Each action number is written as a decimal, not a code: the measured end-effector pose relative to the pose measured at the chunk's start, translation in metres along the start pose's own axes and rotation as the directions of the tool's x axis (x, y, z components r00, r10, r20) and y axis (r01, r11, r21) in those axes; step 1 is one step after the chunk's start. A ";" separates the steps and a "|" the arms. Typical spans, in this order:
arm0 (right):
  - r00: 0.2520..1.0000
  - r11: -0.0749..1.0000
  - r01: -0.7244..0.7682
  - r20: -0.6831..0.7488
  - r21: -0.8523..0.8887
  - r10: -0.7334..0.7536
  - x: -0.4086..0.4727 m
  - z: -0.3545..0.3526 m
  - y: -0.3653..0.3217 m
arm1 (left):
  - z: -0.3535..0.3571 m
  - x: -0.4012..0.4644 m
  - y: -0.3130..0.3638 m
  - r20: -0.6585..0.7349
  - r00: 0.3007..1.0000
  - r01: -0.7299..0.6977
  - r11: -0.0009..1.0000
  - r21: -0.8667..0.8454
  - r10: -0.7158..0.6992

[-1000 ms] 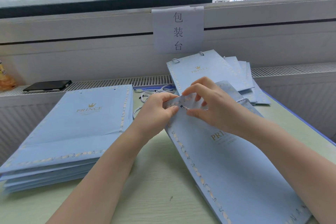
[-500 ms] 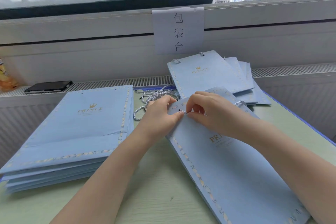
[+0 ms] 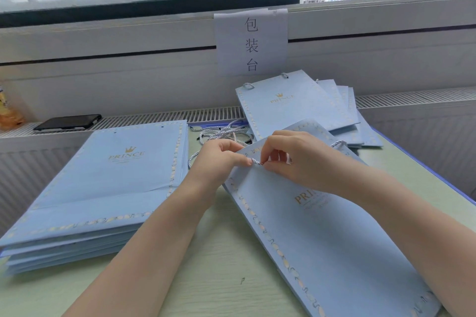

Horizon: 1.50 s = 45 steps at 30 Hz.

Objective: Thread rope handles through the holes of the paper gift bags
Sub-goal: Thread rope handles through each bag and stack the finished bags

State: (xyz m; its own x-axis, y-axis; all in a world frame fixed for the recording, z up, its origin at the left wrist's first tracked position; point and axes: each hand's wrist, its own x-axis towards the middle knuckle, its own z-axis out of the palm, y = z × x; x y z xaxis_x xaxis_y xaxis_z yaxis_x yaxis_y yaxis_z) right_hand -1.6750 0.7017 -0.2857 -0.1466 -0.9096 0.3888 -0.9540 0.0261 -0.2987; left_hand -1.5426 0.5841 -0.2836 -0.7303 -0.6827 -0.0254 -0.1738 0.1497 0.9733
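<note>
A flat light-blue paper gift bag with gold "PRINCE" lettering lies on the table in front of me, its top edge under my hands. My left hand grips that top edge by its left hole. My right hand pinches the end of a white-and-grey twisted rope that shows between my two hands at the hole. Another bit of rope loops out at the bag's right hole. Loose rope handles lie in a pile just behind my left hand.
A stack of flat blue bags without handles sits at the left. Several bags with rope handles lean fanned out at the back right. A black phone lies on the radiator ledge. A paper sign hangs on the wall.
Both hands have dropped slightly toward me with the bag's top edge. A short length of rope now shows between my fingertips at the left hole.
</note>
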 end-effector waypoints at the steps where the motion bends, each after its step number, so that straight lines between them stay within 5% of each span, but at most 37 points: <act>1: 1.000 1.000 -0.012 0.017 0.009 0.012 0.000 -0.001 0.000 | 0.000 0.000 0.000 0.003 1.000 0.010 1.000 -0.010 -0.010; 6: 0.995 0.996 -0.078 0.063 -0.041 0.080 0.000 -0.005 0.002 | 0.000 0.000 -0.001 -0.001 1.000 0.026 0.999 -0.022 -0.026; 9: 0.981 0.978 -0.190 0.063 0.085 0.185 0.000 -0.007 0.002 | 0.002 0.000 0.000 -0.016 1.000 -0.008 0.999 0.033 0.008; 12: 0.946 0.960 -0.264 0.219 0.090 0.239 -0.002 -0.014 0.004 | 0.001 0.000 0.001 -0.014 0.999 -0.038 0.995 0.088 0.040; 14: 0.898 0.965 -0.253 0.355 -0.067 0.260 -0.005 -0.018 0.004 | 0.002 0.002 -0.003 -0.060 0.995 -0.066 0.962 0.266 0.085; 16: 0.878 0.955 -0.251 0.377 -0.160 0.294 -0.008 -0.020 0.003 | 0.005 0.004 -0.008 -0.104 0.981 -0.081 0.825 0.559 0.166; 18: 0.893 0.937 -0.284 0.299 -0.205 0.336 -0.007 -0.021 0.003 | 0.007 0.002 -0.012 -0.135 0.965 -0.053 0.668 0.742 0.227; 21: 0.950 0.891 -0.304 -0.035 -0.338 0.311 -0.004 -0.026 0.014 | 0.005 0.003 -0.014 -0.148 0.967 0.014 0.533 0.846 0.210; 24: 0.896 0.853 -0.394 -0.351 -0.342 0.273 -0.003 -0.034 0.028 | 0.003 0.003 -0.014 -0.174 0.974 0.109 0.380 0.918 0.142; 29: 0.819 0.807 -0.505 -0.466 -0.307 0.335 -0.003 -0.033 0.030 | 0.010 -0.002 -0.015 -0.175 0.959 0.124 0.227 0.966 0.223; 31: 0.773 0.801 -0.544 -0.519 -0.248 0.365 -0.003 -0.033 0.025 | 0.012 0.000 -0.019 -0.112 0.952 0.034 0.263 0.964 0.286; 34: 0.738 0.873 -0.483 -0.566 -0.062 0.368 -0.001 -0.034 0.021 | 0.017 0.002 -0.021 0.005 0.922 -0.196 0.456 0.868 0.388; 39: 0.822 0.903 -0.349 -0.380 0.250 0.423 0.005 -0.028 0.026 | 0.025 0.000 -0.024 0.023 0.907 -0.325 0.665 0.672 0.420; 45: 0.880 0.945 -0.264 -0.353 0.192 0.318 0.005 -0.014 0.026 | 0.025 -0.004 -0.021 0.084 0.948 -0.250 0.555 0.794 0.307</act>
State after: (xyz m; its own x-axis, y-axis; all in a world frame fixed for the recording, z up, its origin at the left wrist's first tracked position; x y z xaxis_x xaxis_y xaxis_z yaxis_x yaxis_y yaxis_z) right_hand -1.7040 0.7033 -0.2788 -0.5246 -0.6459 0.5547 -0.8126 0.1854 -0.5526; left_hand -1.5531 0.6016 -0.3101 -0.8009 -0.5412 0.2561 -0.4382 0.8213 0.3652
